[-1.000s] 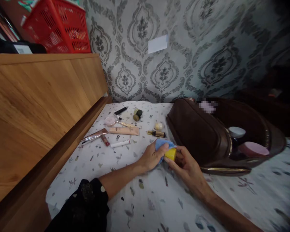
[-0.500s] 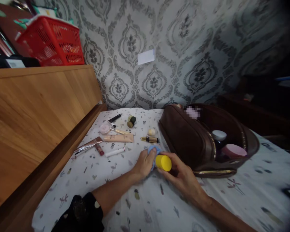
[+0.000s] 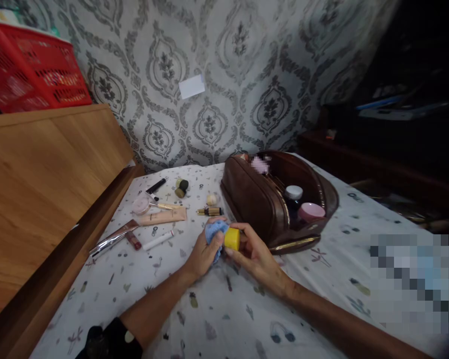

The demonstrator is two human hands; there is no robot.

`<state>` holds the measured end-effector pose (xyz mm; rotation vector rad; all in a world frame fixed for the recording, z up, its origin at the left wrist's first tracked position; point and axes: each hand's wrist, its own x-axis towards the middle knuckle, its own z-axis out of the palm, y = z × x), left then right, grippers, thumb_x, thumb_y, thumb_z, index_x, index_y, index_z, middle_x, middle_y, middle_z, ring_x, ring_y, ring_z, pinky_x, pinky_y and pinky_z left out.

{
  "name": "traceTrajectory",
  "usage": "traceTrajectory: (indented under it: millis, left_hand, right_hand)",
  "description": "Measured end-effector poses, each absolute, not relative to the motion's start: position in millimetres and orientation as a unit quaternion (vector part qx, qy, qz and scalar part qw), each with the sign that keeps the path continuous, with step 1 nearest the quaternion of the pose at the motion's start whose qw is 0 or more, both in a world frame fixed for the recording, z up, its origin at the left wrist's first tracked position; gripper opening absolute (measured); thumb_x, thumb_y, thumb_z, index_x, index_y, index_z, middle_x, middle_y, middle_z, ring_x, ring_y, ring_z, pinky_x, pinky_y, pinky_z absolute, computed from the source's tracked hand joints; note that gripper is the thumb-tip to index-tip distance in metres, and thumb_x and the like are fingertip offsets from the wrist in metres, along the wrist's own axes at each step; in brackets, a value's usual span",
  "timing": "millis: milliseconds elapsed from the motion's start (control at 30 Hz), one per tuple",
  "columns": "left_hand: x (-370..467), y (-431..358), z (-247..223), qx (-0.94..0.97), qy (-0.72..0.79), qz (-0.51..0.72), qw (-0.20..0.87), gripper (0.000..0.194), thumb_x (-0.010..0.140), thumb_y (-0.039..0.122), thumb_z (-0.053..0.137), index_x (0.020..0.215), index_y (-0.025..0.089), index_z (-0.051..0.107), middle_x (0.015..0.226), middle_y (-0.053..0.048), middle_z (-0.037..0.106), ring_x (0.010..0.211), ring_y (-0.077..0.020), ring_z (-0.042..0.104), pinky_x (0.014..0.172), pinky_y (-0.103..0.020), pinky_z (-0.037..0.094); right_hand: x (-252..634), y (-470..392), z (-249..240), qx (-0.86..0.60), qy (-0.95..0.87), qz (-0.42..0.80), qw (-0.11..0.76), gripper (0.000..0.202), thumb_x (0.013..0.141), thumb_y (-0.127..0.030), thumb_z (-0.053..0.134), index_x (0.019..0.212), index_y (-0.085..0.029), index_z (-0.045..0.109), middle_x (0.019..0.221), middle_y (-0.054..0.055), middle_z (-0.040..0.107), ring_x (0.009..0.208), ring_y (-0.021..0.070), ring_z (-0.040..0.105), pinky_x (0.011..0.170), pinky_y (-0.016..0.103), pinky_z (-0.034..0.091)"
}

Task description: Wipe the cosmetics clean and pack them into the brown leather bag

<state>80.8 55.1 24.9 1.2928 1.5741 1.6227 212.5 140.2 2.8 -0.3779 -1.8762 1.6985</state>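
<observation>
My left hand (image 3: 205,252) is closed on a crumpled blue cloth (image 3: 214,231), pressed against one end of a small yellow cylindrical container (image 3: 232,239). The thumb and fingers of my right hand (image 3: 256,253) grip the yellow container from the right. The cloth hides the container's left end. Just beyond my hands lie a gold and black lipstick (image 3: 210,211) and a small cream-coloured pot (image 3: 212,199). To the right stands an open brown makeup bag (image 3: 247,197), with a white-lidded jar (image 3: 294,193) and a pink-lidded jar (image 3: 312,212) inside.
On the left of the printed sheet (image 3: 172,299) lie a beige tube (image 3: 162,216), a white pen-like stick (image 3: 158,240), a brown and silver tube (image 3: 114,238), a round pink compact (image 3: 140,205) and a black stick (image 3: 156,185). A wooden board (image 3: 52,179) borders the left, below a red basket (image 3: 41,65).
The view has turned to the right, so the scene sits further left. The yellow container has turned from its end facing me to its side showing. Both hands keep their hold.
</observation>
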Motion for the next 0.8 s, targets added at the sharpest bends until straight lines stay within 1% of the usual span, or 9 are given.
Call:
traceTrajectory:
  millis: [67,133,233,333,433,500,600,700,800]
  left_hand:
    - [81.7,54.5,25.4,0.482,0.583,0.594,0.274,0.057,0.085,0.069,0.051,0.112,0.019,0.059,0.104,-0.009,0.065,0.102,-0.0240,0.059,0.091,-0.034,0.047]
    - [81.9,54.9,24.6,0.471,0.590,0.591,0.283,0.053,0.085,0.069,0.051,0.102,0.019,0.060,0.091,-0.006,0.063,0.087,-0.0213,0.059,0.080,-0.032,0.049]
    - [81.4,56.3,22.5,0.458,0.598,0.598,0.274,0.048,0.086,0.067,0.051,0.085,0.019,0.057,0.078,-0.001,0.056,0.073,-0.0165,0.053,0.071,-0.028,0.047]
    - [80.4,58.5,18.7,0.415,0.613,0.611,0.281,0.051,0.084,0.069,0.052,0.073,0.019,0.052,0.068,0.001,0.050,0.065,-0.0134,0.047,0.063,-0.026,0.043]
    - [78.4,61.1,13.2,0.338,0.625,0.637,0.299,0.051,0.080,0.068,0.058,0.071,0.019,0.049,0.062,0.004,0.044,0.056,-0.0105,0.041,0.055,-0.024,0.037]
    - [77.0,62.0,10.6,0.303,0.632,0.648,0.299,0.050,0.078,0.068,0.060,0.073,0.019,0.051,0.061,0.005,0.044,0.053,-0.0096,0.039,0.053,-0.023,0.035]
    - [76.5,60.4,11.1,0.314,0.654,0.629,0.279,0.053,0.082,0.070,0.054,0.076,0.018,0.055,0.063,0.004,0.049,0.056,-0.0113,0.044,0.055,-0.024,0.039]
    - [79.0,55.5,15.4,0.387,0.673,0.591,0.220,0.054,0.087,0.070,0.046,0.081,0.017,0.059,0.076,-0.002,0.061,0.074,-0.0168,0.056,0.070,-0.027,0.047]
    - [82.3,50.5,18.0,0.482,0.652,0.562,0.163,0.054,0.092,0.067,0.039,0.095,0.017,0.062,0.095,-0.006,0.066,0.091,-0.0200,0.060,0.085,-0.030,0.048]
  right_hand:
    - [212.9,140.1,1.8,-0.134,-0.696,0.650,0.274,0.050,0.085,-0.053,0.060,0.119,-0.024,0.039,0.083,0.000,0.062,0.064,0.0152,0.063,0.051,0.026,0.050]
    - [213.3,140.3,0.4,-0.133,-0.709,0.639,0.267,0.047,0.087,-0.052,0.058,0.119,-0.023,0.039,0.080,-0.001,0.061,0.062,0.0148,0.061,0.052,0.026,0.050]
    - [214.4,140.2,0.1,-0.132,-0.755,0.581,0.275,0.043,0.089,-0.046,0.057,0.121,-0.021,0.042,0.081,0.000,0.063,0.067,0.0161,0.062,0.061,0.029,0.052]
    - [216.9,137.9,2.4,-0.138,-0.797,0.513,0.288,0.045,0.086,-0.038,0.059,0.124,-0.018,0.045,0.087,0.003,0.066,0.073,0.0178,0.063,0.068,0.031,0.052]
    - [219.4,134.8,4.9,-0.163,-0.819,0.474,0.280,0.049,0.082,-0.032,0.061,0.127,-0.018,0.046,0.085,0.002,0.065,0.069,0.0170,0.061,0.065,0.031,0.050]
    - [219.6,133.8,5.1,-0.168,-0.814,0.481,0.279,0.048,0.080,-0.029,0.063,0.125,-0.019,0.048,0.087,0.001,0.066,0.070,0.0167,0.061,0.066,0.030,0.050]
    - [217.3,135.0,3.3,-0.166,-0.788,0.513,0.299,0.040,0.080,-0.031,0.064,0.116,-0.020,0.052,0.090,0.002,0.067,0.077,0.0168,0.063,0.070,0.029,0.051]
    - [214.7,137.7,1.8,-0.168,-0.773,0.524,0.317,0.036,0.078,-0.035,0.068,0.108,-0.019,0.057,0.090,0.002,0.066,0.079,0.0166,0.061,0.072,0.028,0.050]
    - [214.6,139.5,3.3,-0.164,-0.781,0.513,0.317,0.035,0.074,-0.038,0.073,0.101,-0.017,0.061,0.083,0.001,0.063,0.072,0.0152,0.056,0.065,0.027,0.046]
